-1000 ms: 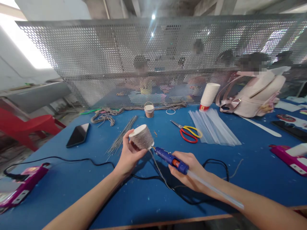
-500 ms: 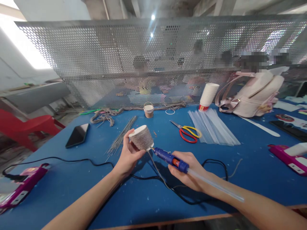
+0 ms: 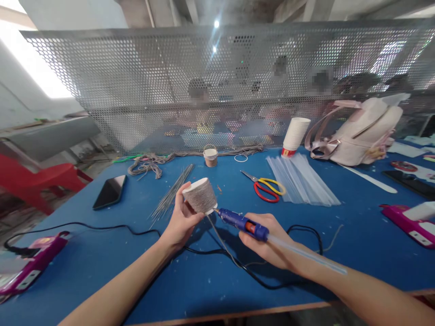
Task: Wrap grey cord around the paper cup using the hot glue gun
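My left hand [image 3: 183,219] is closed around a paper cup [image 3: 201,197] wrapped in grey cord, held tilted above the blue table. White shows at the cup's top and at its lower rim. A loose tail of grey cord [image 3: 220,240] runs from the lower rim down to the table. In my right hand [image 3: 267,240] is a blue glue gun [image 3: 239,222], its nozzle at the cup's lower right edge; whether it touches I cannot tell. A clear glue stick [image 3: 309,254] sticks out of the gun's back, over my right wrist.
Scissors [image 3: 267,188], clear glue sticks [image 3: 302,181] and stacked paper cups [image 3: 295,136] lie or stand right of centre. Grey wires [image 3: 173,192], a phone [image 3: 110,192] and a small tub [image 3: 210,157] are farther left. A black cable [image 3: 207,251] crosses beneath my hands. A perforated screen [image 3: 142,90] stands behind.
Both hands stay almost in place. The rear end of the glue gun has shifted very slightly; the cup and the cord look nearly the same.
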`<move>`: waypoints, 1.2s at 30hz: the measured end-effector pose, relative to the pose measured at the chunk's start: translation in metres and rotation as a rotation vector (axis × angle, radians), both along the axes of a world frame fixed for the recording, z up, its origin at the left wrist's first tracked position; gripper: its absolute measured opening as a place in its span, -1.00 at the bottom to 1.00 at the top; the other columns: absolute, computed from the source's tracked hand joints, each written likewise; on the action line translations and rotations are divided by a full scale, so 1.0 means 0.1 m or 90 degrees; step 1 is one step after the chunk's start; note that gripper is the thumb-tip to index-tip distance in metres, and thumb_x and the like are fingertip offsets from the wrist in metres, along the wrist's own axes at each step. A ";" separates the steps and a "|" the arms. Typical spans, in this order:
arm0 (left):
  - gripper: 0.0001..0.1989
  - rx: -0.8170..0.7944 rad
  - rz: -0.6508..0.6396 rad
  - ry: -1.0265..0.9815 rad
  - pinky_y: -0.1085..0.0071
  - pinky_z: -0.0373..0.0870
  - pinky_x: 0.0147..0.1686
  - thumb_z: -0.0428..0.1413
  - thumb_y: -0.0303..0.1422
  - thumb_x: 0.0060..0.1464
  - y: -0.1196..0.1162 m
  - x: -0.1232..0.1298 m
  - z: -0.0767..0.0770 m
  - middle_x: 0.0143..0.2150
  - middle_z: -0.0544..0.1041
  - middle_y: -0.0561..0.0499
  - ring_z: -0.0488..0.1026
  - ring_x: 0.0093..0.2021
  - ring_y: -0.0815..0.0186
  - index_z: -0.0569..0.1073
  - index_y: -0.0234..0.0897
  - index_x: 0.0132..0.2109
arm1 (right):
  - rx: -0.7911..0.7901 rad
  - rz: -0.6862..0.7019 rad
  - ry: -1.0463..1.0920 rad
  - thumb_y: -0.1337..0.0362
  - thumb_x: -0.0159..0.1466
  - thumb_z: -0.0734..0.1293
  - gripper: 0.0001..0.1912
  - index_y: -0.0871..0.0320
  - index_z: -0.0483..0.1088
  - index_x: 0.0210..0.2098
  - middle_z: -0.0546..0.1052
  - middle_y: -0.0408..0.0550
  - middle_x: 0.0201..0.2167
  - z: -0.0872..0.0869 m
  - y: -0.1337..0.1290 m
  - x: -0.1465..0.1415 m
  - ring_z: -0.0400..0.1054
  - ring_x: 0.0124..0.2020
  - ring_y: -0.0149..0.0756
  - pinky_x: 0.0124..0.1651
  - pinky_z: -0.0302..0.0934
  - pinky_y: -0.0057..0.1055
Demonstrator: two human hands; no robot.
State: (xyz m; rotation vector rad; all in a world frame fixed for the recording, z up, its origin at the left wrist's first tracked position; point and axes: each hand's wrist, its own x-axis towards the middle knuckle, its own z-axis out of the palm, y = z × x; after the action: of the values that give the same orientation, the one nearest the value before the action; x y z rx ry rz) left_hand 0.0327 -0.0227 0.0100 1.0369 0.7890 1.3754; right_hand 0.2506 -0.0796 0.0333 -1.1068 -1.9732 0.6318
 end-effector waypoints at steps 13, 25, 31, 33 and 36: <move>-0.14 0.030 0.018 0.034 0.20 0.38 0.03 0.40 -0.46 -0.33 0.00 0.03 -0.03 -0.08 0.45 0.03 0.44 -0.04 0.20 0.22 0.01 0.13 | 0.068 0.025 -0.054 0.36 0.13 0.25 -0.79 0.07 0.08 -0.53 0.27 -0.23 -0.63 -0.12 -0.01 -0.05 0.12 -0.62 -0.43 -0.50 0.01 -0.49; -0.15 0.004 0.022 -0.002 0.21 0.34 0.09 0.42 -0.43 -0.36 0.01 0.00 0.01 -0.03 0.44 0.03 0.43 -0.01 0.21 0.26 0.02 0.11 | 0.021 0.019 0.021 0.37 0.14 0.27 -0.93 0.11 0.25 -0.43 0.32 -0.24 -0.59 -0.04 0.01 0.06 0.12 -0.60 -0.46 -0.49 0.07 -0.52; -0.15 0.022 0.024 0.019 0.21 0.37 0.04 0.41 -0.43 -0.34 0.01 0.00 -0.03 -0.07 0.45 0.04 0.44 -0.06 0.22 0.25 0.02 0.13 | 0.107 0.036 -0.013 0.36 0.17 0.27 -0.86 0.10 0.18 -0.45 0.31 -0.19 -0.52 -0.10 0.01 0.02 0.18 -0.54 -0.42 -0.44 0.11 -0.49; -0.16 0.034 0.024 0.024 0.21 0.37 0.03 0.41 -0.43 -0.33 0.01 0.00 -0.04 -0.08 0.45 0.04 0.45 -0.07 0.22 0.25 0.01 0.12 | 0.118 0.038 -0.024 0.36 0.18 0.26 -0.86 0.09 0.17 -0.45 0.31 -0.18 -0.50 -0.11 0.01 0.01 0.20 -0.53 -0.40 -0.44 0.10 -0.48; -0.15 0.043 0.025 0.031 0.21 0.38 0.03 0.41 -0.44 -0.32 0.01 0.01 -0.05 -0.09 0.45 0.04 0.45 -0.07 0.23 0.23 0.01 0.13 | 0.117 0.044 -0.043 0.35 0.18 0.27 -0.86 0.09 0.18 -0.44 0.32 -0.16 -0.50 -0.13 0.00 -0.01 0.21 -0.53 -0.38 -0.44 0.09 -0.47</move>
State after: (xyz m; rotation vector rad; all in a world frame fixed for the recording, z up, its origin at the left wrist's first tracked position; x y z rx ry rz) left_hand 0.0339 -0.0219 0.0051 1.1167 0.8066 1.4231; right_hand 0.2500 -0.0797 0.0199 -0.9616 -2.0885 0.4441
